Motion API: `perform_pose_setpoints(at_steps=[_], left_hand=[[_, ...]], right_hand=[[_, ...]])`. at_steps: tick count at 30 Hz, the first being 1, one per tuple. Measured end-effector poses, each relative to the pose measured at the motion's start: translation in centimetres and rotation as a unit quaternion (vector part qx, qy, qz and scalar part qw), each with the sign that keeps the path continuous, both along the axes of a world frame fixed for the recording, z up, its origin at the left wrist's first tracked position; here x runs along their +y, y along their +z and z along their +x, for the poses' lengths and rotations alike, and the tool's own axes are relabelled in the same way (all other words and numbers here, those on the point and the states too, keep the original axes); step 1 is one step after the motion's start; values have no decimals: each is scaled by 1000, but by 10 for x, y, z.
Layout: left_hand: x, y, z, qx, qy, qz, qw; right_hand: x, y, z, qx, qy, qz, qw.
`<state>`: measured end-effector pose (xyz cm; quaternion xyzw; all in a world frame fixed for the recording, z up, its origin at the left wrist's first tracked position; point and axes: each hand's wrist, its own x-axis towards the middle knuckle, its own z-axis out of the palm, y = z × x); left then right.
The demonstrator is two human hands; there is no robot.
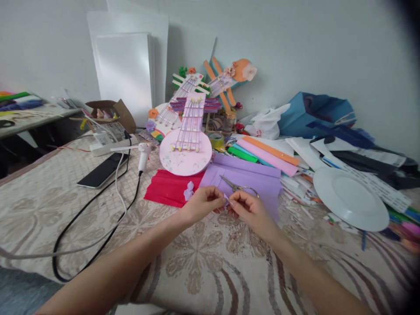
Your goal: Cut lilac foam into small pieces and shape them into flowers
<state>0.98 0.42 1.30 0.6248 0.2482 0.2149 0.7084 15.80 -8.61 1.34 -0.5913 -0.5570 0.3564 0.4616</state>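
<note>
My left hand [206, 202] and my right hand [246, 206] meet at the middle of the table, each pinching a small piece of purple crepe paper [226, 199] between the fingertips. Just beyond them a pair of scissors [234, 186] lies on a purple crepe paper sheet [265, 192]. Left of my left hand, small purple paper petals [189, 191] rest by a red crepe paper sheet [167, 186]. Behind these leans a pink paper-plate guitar [185, 151] with purple strings and yellow pegs.
A hot glue gun [143, 157] stands at left, near a phone [102, 170] and looping cables [65, 238]. White plates [351, 199], paper rolls [269, 155] and scraps crowd the right. Other craft guitars [180, 98], a cardboard box [123, 116] and a blue bag [315, 116] stand behind.
</note>
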Motion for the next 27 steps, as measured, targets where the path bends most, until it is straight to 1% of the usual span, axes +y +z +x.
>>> perform_pose_setpoints(at_steps=[2,4,5,6,8,10,12,15,18,23,27], left_hand=[[1,1,0,7,0,-15,1000],[2,1,0,6,-5,-32,999],[2,1,0,5,-8,-37,999],[2,1,0,4,-12,-38,999],[2,1,-1,3,-21,-34,999],[1,0,-1,-2,-28,-23,999],[1,-2,-1,-6,-33,-9,999],[1,-5,-1,1,-39,13,999],[1,-7,0,3,-38,21,999],[2,-6,0,-3,-30,17,999],[2,-7,1,2,-24,12,1000]], right_hand=[[2,1,12,-45,-16,7,999],[3,3,24,-97,-76,21,992],[3,5,28,-107,-89,19,990],[3,6,30,-97,-87,13,991],[2,9,27,-54,-39,-10,998],[1,10,18,-29,19,-22,999],[0,9,8,-24,41,-15,999],[0,3,2,-13,41,-15,999],[0,-1,3,-3,36,-21,999],[0,-1,4,16,52,-30,998],[0,-1,2,9,46,-25,999]])
